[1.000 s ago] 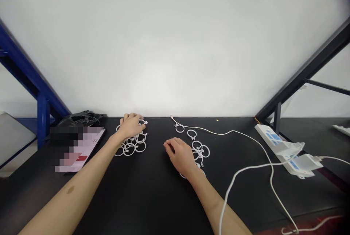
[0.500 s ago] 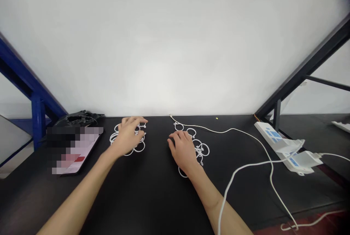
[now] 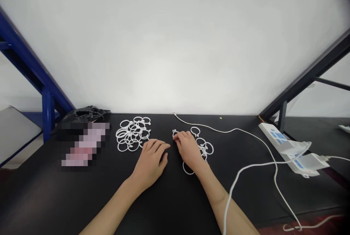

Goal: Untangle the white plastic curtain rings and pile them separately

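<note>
A pile of thin white plastic rings with small knobs lies on the black tabletop left of centre. My left hand is just in front of that pile, palm down, thumb apart from the fingers, with nothing visible in it. Farther right, my right hand has its fingers bent together on one white ring, which they mostly cover. Around this hand lie several more white rings, overlapping beside the wrist. One separate ring rests behind the knuckles, and another ring is partly hidden by the wrist.
On the right, a white power strip has plugs in it, and a white cable loops over the table and past my right forearm. A blurred-out phone-like object and a black plastic bag lie left. A pale wall stands behind.
My left hand has moved right and toward me, off the left pile, uncovering its rings. My right hand has shifted slightly, its fingers now closed on the far ring.
</note>
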Demonstrator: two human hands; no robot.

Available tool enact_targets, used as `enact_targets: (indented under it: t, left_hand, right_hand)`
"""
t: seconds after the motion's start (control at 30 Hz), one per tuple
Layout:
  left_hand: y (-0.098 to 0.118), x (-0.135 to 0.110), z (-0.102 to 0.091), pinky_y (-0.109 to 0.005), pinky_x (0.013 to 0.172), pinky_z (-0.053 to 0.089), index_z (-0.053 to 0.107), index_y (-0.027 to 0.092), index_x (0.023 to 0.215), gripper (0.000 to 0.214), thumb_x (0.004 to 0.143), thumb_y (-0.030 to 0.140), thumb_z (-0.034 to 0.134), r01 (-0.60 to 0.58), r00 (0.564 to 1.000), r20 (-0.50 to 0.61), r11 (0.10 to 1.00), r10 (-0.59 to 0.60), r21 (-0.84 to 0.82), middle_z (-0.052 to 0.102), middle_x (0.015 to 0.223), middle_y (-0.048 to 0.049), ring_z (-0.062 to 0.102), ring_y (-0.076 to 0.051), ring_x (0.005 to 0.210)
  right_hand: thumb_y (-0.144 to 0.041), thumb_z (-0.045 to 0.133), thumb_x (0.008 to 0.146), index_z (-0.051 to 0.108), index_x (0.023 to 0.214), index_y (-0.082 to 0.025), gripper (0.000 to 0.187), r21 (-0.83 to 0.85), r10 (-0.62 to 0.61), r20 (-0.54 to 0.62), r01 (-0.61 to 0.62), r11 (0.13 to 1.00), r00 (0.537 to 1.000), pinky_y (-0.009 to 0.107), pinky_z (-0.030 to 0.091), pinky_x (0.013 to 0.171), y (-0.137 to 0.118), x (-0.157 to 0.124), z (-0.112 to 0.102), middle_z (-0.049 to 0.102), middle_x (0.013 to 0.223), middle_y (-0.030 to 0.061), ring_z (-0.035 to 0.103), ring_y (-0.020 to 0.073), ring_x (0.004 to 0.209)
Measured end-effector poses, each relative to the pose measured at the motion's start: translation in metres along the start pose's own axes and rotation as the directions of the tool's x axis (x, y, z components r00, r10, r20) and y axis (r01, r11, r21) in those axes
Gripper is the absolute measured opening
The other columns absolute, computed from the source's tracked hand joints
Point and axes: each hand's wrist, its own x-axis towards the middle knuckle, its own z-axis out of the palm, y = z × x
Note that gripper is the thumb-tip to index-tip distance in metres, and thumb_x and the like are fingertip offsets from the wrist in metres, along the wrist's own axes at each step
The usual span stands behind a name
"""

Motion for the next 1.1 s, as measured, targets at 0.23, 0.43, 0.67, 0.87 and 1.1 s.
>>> enact_targets:
  t: [0.23,0.43,0.67,0.87,1.1]
  left_hand:
    - [-0.005,-0.001,0.0,-0.048,0.1,0.045,0.05,0.022,0.131,0.037,0.098,0.038,0.044,0.257,0.962,-0.033,0.935,-0.272,-0.243,0.063,0.121,-0.0086,0.054,-0.026,0.115]
    - [-0.003,0.005,-0.006,-0.041,0.087,0.053,0.054,0.021,0.128,0.04,0.096,0.045,0.046,0.424,0.896,0.075,0.794,-0.437,-0.437,0.066,0.112,-0.0083,0.064,-0.021,0.096]
    - [-0.002,0.008,-0.008,-0.04,0.084,0.053,0.056,0.024,0.121,0.035,0.087,0.031,0.059,0.295,0.938,-0.06,0.874,-0.343,-0.386,0.065,0.112,-0.0067,0.062,-0.023,0.098]
    - [0.002,0.005,-0.009,-0.043,0.09,0.05,0.056,0.022,0.116,0.031,0.085,0.022,0.058,0.139,0.989,-0.012,0.944,-0.15,-0.301,0.064,0.104,-0.0047,0.057,-0.023,0.099]
    - [0.0,0.007,-0.01,-0.042,0.091,0.05,0.058,0.021,0.114,0.03,0.083,0.02,0.06,0.108,0.992,-0.035,0.948,-0.124,-0.301,0.066,0.103,-0.0042,0.057,-0.022,0.098]
  right_hand:
    - [-0.022,0.06,0.088,0.058,0.088,-0.023,0.002,0.601,0.056,0.031,-0.064,0.797,0.998,0.029,0.05,0.076,-0.027,-0.006,-0.009,0.066,0.086,-0.0016,0.063,0.014,0.078]
    - [-0.024,0.06,0.087,0.056,0.083,-0.022,0.007,0.708,0.06,0.028,-0.062,0.704,0.998,0.029,0.051,0.079,-0.035,-0.008,-0.015,0.069,0.088,-0.0006,0.066,0.0147,0.083]
    - [-0.027,0.052,0.092,0.059,0.111,-0.023,0.021,0.701,0.088,-0.007,-0.058,0.711,0.996,0.031,0.052,0.083,-0.035,-0.008,-0.015,0.067,0.1,0.0039,0.065,0.0152,0.089]
    - [-0.034,0.055,0.093,0.066,0.084,-0.021,0.019,0.651,0.084,0.015,-0.073,0.755,0.996,0.028,0.049,0.073,-0.029,-0.006,-0.012,0.066,0.08,0.0006,0.06,0.0144,0.074]
    - [-0.039,0.061,0.089,0.064,0.08,-0.02,0.021,0.785,0.122,0.145,-0.189,0.59,0.982,0.026,0.045,0.063,-0.022,-0.005,-0.01,0.06,0.069,-0.0024,0.054,0.0124,0.063]
